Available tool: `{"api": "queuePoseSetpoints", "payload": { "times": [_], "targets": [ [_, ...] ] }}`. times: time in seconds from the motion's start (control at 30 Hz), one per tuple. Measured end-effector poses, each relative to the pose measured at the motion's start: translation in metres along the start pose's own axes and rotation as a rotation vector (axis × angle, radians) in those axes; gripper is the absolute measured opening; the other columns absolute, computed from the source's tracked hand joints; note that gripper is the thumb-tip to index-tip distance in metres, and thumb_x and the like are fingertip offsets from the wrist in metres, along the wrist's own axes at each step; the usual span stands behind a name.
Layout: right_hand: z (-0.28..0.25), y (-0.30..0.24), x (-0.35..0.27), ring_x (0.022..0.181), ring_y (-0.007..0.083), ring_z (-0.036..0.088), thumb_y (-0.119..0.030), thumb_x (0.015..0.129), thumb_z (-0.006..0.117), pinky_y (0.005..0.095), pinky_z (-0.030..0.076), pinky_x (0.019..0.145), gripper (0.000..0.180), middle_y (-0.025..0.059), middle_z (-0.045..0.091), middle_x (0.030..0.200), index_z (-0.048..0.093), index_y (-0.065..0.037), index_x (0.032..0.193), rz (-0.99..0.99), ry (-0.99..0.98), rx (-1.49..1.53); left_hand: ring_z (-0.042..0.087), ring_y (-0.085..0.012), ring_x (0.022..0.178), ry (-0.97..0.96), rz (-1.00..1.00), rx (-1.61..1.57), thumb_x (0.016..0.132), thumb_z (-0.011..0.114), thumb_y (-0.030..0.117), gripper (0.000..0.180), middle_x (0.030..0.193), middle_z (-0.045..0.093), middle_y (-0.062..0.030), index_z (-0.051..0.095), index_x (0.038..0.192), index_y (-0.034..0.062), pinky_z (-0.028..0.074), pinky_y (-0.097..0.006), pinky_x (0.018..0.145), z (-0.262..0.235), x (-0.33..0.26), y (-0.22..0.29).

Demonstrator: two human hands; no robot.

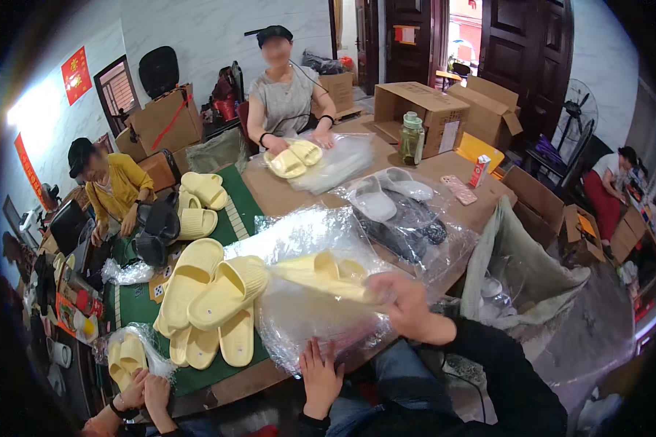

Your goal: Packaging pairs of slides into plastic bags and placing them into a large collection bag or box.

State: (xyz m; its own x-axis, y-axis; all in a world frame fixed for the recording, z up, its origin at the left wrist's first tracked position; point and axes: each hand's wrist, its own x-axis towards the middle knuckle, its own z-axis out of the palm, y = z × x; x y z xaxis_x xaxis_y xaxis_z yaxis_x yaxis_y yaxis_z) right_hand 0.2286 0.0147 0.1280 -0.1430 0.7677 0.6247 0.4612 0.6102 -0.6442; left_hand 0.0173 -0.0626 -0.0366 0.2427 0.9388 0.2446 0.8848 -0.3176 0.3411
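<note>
My right hand [410,309] grips a pair of pale yellow slide slippers [324,275] by one end, held over a stack of clear plastic bags [288,317]. The slippers look slightly blurred. My left hand [321,375] lies on the near edge of the bags with its fingers stretched out. Just left of the bags, several loose yellow slippers [226,291] are heaped on the green mat [238,197]. Beyond the stack, white slippers [391,194] and dark grey slippers [393,237] lie in clear plastic.
Across the table a person [288,102] handles yellow slippers [293,159] on more bags. Another person's hands [144,393] hold bagged slippers at lower left; someone in yellow [113,186] sits behind. Nearby are a green bottle [411,138], a phone [459,190], cartons [420,113] and an open sack [514,269].
</note>
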Motion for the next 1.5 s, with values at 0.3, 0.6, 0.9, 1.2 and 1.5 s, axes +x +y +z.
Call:
{"api": "queuePoseSetpoints", "payload": {
  "times": [0.3, 0.6, 0.9, 1.2, 1.5],
  "targets": [
    [-0.05, 0.053, 0.155, 0.068, 0.0144, 0.056, 0.002, 0.082, 0.054, 0.0299, 0.046, 0.061, 0.017, 0.0046, 0.062, 0.082, 0.054, -0.003, 0.099, 0.37, 0.404, 0.447, 0.026, -0.046, 0.133, 0.0, 0.037, -0.002, 0.081, 0.066, 0.025, 0.065, 0.145, 0.025, -0.0299, 0.04, 0.137, 0.0049, 0.019, -0.056, 0.109, 0.002, 0.002, -0.001],
    [-0.063, 0.088, 0.161, 0.095, 0.0359, 0.061, 0.006, 0.074, 0.052, 0.0371, 0.05, 0.081, 0.034, 0.0176, 0.063, 0.105, 0.058, -0.003, 0.106, -0.412, 0.252, -0.414, 0.024, -0.0461, 0.134, -0.011, 0.018, -0.004, 0.082, 0.065, 0.026, 0.064, 0.145, 0.024, -0.031, 0.04, 0.137, 0.0041, 0.019, -0.057, 0.11, 0.003, -0.001, -0.004],
    [-0.024, 0.196, 0.046, 0.121, 0.0361, 0.048, -0.008, 0.081, 0.051, 0.0499, 0.033, 0.103, 0.046, 0.0168, 0.052, 0.129, 0.049, -0.008, 0.128, -0.033, -0.196, -0.84, 0.027, -0.0432, 0.134, 0.017, 0.033, 0.046, 0.08, 0.067, 0.028, 0.064, 0.144, 0.028, -0.0297, 0.043, 0.136, 0.0075, 0.02, -0.053, 0.11, 0.008, -0.001, -0.001],
    [-0.004, 0.118, 0.045, 0.14, 0.0393, 0.016, -0.016, 0.074, 0.061, 0.0619, 0.013, 0.109, 0.076, 0.0164, 0.025, 0.15, 0.031, -0.013, 0.144, 0.023, -0.26, -0.798, 0.027, -0.0428, 0.134, -0.007, -0.015, 0.082, 0.081, 0.066, 0.029, 0.063, 0.143, 0.029, -0.0294, 0.042, 0.136, 0.0069, 0.022, -0.054, 0.109, 0.005, -0.002, -0.003],
    [0.09, 0.093, -0.057, 0.119, 0.0375, 0.046, -0.017, 0.078, 0.06, 0.0491, 0.039, 0.097, 0.048, 0.0146, 0.047, 0.133, 0.052, -0.01, 0.125, -0.245, -0.607, -0.24, 0.037, -0.0418, 0.127, 0.078, 0.041, 0.047, 0.085, 0.062, 0.033, 0.056, 0.136, 0.039, -0.0267, 0.047, 0.132, 0.0066, 0.03, -0.053, 0.103, -0.011, 0.008, 0.006]
  ]
}}
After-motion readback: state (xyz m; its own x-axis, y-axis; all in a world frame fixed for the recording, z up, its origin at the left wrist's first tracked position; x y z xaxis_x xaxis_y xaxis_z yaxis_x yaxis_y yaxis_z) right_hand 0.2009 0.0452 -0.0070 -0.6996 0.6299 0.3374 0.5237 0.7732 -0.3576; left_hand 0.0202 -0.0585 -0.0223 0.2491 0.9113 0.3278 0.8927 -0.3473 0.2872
